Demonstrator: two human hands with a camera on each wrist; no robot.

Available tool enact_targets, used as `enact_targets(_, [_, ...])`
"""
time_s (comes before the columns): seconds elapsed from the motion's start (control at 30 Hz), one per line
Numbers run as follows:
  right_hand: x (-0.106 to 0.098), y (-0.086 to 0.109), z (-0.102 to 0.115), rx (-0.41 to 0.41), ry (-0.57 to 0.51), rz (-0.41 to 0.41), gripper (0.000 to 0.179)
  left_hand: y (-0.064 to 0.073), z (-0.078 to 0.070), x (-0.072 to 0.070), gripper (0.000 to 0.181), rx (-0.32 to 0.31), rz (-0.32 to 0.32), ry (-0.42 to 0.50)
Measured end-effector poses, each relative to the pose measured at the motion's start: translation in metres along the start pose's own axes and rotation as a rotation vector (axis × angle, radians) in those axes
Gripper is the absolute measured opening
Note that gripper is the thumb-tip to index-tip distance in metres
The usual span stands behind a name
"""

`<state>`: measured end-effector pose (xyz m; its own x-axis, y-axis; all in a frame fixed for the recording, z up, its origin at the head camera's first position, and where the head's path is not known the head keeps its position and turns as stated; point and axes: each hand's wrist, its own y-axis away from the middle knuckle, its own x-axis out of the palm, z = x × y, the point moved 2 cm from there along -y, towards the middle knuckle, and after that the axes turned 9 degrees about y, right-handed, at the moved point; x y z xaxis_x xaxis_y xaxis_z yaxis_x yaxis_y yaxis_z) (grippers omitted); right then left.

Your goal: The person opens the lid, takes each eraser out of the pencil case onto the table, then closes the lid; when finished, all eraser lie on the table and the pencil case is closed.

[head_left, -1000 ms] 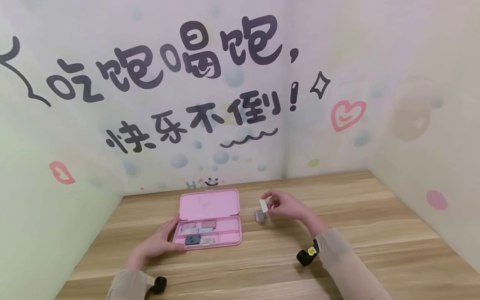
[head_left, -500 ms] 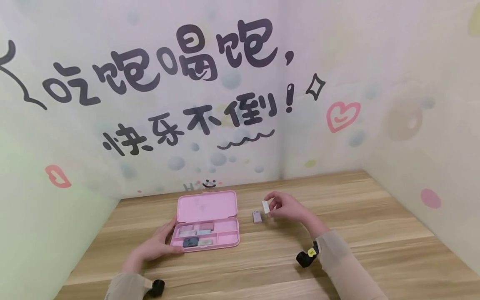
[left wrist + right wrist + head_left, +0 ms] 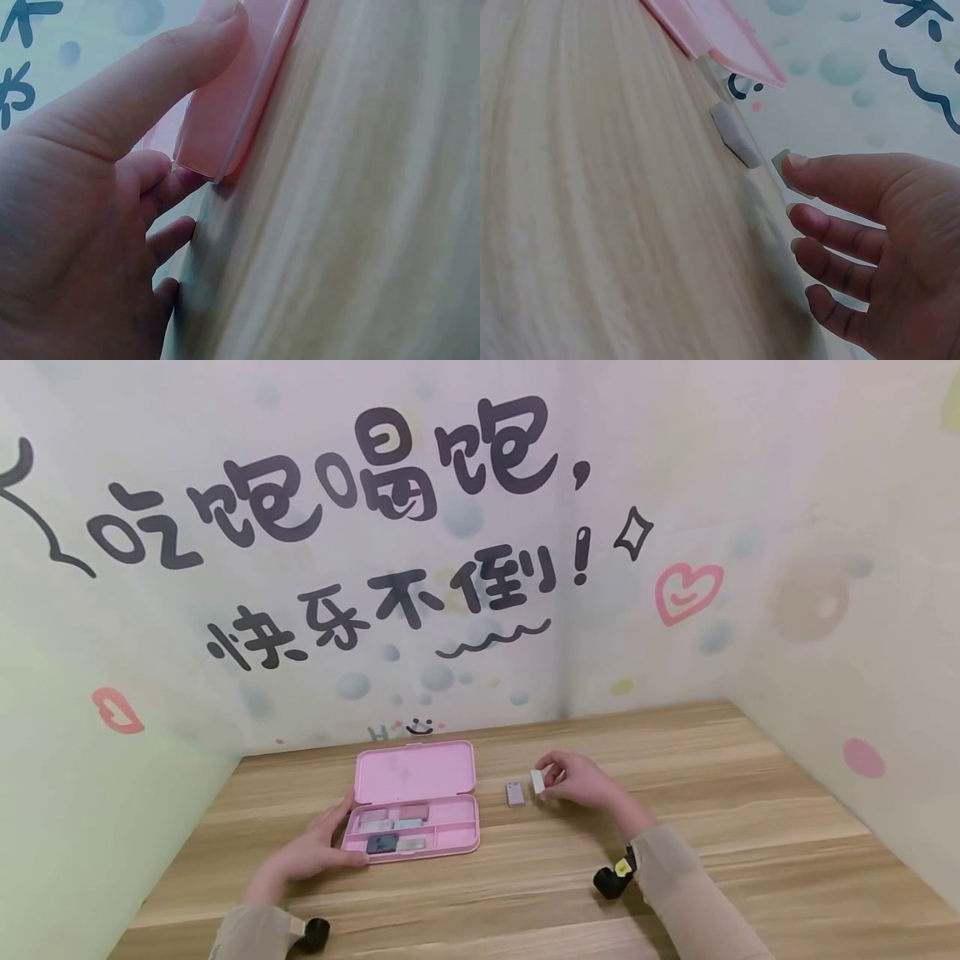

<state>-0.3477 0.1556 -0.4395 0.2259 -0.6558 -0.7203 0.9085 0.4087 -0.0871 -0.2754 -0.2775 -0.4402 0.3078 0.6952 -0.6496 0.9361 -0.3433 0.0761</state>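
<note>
In the head view, an open pink pencil case (image 3: pixel 455 837) lies on the table. My left hand (image 3: pixel 318 845) grips its left end, the thumb at the front corner and the fingers along the side. My right hand (image 3: pixel 581 782) pinches a small flat white block (image 3: pixel 537 782) between thumb and fingers. Just left of that hand, a light grey-purple block (image 3: pixel 514 793) with small marks lies on the wood, apart from the white block. Inside the case sit several small blocks, among them a dark one (image 3: pixel 382 843) in the front compartment. The fingers behind the white block are partly hidden.
The wooden table (image 3: pixel 525 893) runs back to a printed wall (image 3: pixel 480 693). The case's lid (image 3: pixel 415 772) is folded back toward that wall. Side walls close in the left and right. A black wrist camera (image 3: pixel 613 881) sits on each forearm.
My right hand has moved a little to the right, away from the grey-purple block, and has lowered slightly with the white block. My left hand keeps its hold on the case.
</note>
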Motion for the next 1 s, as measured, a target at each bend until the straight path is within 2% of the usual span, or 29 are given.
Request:
enact_targets(0.17, [0.003, -0.001, -0.003, 0.018, 0.000, -0.010, 0.038, 0.000, 0.001, 0.000, 0.113, -0.004, 0.001, 0.004])
enact_targets(0.67, [0.011, -0.004, -0.007, 0.043, 0.105, -0.031, 0.036, 0.000, 0.000, -0.001, 0.113, -0.005, 0.000, 0.004])
enact_targets(1.0, [0.014, -0.004, -0.008, 0.072, 0.099, -0.028, 0.034, -0.002, 0.004, 0.000, 0.113, -0.023, 0.000, 0.013])
